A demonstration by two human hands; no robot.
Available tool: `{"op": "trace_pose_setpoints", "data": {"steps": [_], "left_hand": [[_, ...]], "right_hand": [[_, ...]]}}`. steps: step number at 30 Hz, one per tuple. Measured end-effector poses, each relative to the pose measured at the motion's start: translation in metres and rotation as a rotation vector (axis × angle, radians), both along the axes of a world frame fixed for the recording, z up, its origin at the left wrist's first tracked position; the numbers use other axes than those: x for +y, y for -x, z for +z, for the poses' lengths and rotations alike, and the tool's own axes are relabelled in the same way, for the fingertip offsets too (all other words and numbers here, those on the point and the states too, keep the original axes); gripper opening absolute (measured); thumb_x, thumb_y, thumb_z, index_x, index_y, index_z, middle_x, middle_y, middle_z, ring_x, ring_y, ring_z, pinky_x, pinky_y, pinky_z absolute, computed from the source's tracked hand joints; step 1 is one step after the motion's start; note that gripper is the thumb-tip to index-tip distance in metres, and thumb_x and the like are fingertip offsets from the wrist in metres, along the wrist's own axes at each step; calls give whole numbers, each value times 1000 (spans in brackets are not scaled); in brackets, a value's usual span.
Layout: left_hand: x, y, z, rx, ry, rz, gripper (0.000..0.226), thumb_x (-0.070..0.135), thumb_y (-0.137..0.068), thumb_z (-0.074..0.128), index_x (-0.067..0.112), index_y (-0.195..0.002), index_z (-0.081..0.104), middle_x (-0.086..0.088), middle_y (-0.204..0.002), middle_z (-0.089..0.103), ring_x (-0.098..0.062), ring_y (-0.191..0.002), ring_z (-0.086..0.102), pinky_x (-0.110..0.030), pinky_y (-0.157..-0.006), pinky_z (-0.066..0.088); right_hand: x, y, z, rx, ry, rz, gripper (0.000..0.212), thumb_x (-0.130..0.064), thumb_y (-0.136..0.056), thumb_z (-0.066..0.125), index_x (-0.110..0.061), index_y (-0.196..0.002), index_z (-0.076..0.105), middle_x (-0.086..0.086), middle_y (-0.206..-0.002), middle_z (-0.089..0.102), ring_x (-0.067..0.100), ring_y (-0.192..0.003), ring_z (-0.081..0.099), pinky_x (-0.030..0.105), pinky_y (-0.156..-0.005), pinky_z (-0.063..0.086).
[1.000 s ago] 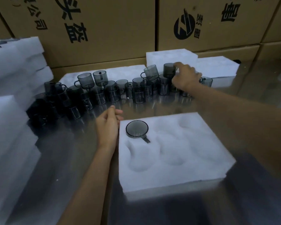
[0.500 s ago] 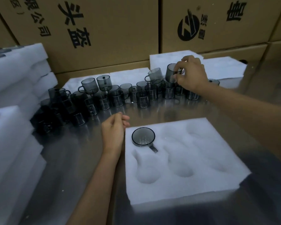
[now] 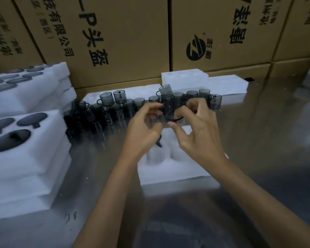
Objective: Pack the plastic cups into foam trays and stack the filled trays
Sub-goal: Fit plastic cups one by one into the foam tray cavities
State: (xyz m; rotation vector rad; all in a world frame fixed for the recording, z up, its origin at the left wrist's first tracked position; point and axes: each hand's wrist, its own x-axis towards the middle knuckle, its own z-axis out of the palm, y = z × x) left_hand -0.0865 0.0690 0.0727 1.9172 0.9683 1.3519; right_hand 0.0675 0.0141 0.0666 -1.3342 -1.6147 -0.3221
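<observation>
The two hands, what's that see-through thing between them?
In the head view, a smoky clear plastic cup sits between the left hand and right hand, held above the white foam tray.

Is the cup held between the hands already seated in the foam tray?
No, both hands hold the cup above the foam tray.

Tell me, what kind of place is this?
Probably a packing area in a factory or warehouse. Big brown cardboard cartons with printed lettering line the back, many smoky grey plastic cups crowd the shiny metal table, and stacked white foam trays hold packed cups.
</observation>
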Motion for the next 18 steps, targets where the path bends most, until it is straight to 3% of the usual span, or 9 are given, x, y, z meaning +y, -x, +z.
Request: {"op": "trace_pose_setpoints", "data": {"steps": [3, 6, 10, 13, 16, 18], "left_hand": [[-20, -11, -3, 148, -19, 8, 51, 2, -87, 60, 30, -130, 56, 14, -117, 65, -1, -111, 59, -24, -82, 54], [-29, -20, -14, 192, -58, 126, 61, 9, -87, 61, 37, -140, 49, 15, -120, 63, -10, -119, 54, -39, -96, 50], [-22, -30, -24, 258, 29, 112, 63, 31, -85, 71, 44, -141, 44, 11, -130, 59, -12, -127, 49, -45, -101, 46], [-13, -32, -27, 269, 60, 120, 69, 25, -84, 77, 42, -142, 44, 12, -130, 60, -7, -126, 52, -39, -104, 45], [-10, -29, -32, 251, 78, 99, 75, 11, -86, 74, 41, -146, 40, 13, -123, 63, 2, -116, 55, -12, -94, 41], [-9, -27, -34, 269, 95, 77, 77, 6, -89, 71, 41, -148, 35, 12, -122, 63, -4, -114, 57, -17, -95, 43]], "right_hand": [[-8, 9, -6, 125, -44, 22, 37, -24, -79, 78, -17, -110, 60, 3, -109, 51, 23, -99, 56, 39, -83, 49], [-12, 8, -11, 263, -6, 80, 57, -22, -76, 81, -21, -125, 52, -1, -117, 49, 18, -106, 56, 33, -84, 52], [-11, -9, -11, 409, 110, 161, 44, -24, -77, 85, -18, -115, 63, -5, -112, 52, 7, -103, 58, 19, -90, 48], [-11, -21, -7, 604, 172, 253, 30, -22, -91, 71, -18, -120, 64, -2, -103, 62, 5, -97, 61, 16, -87, 49], [-8, -31, -8, 680, 262, 305, 25, -9, -102, 52, -14, -122, 65, -1, -109, 70, 11, -104, 66, 22, -92, 51], [-6, -33, -12, 678, 322, 322, 29, -1, -101, 48, -9, -119, 68, 2, -113, 71, 13, -109, 66, 20, -95, 50]]}}
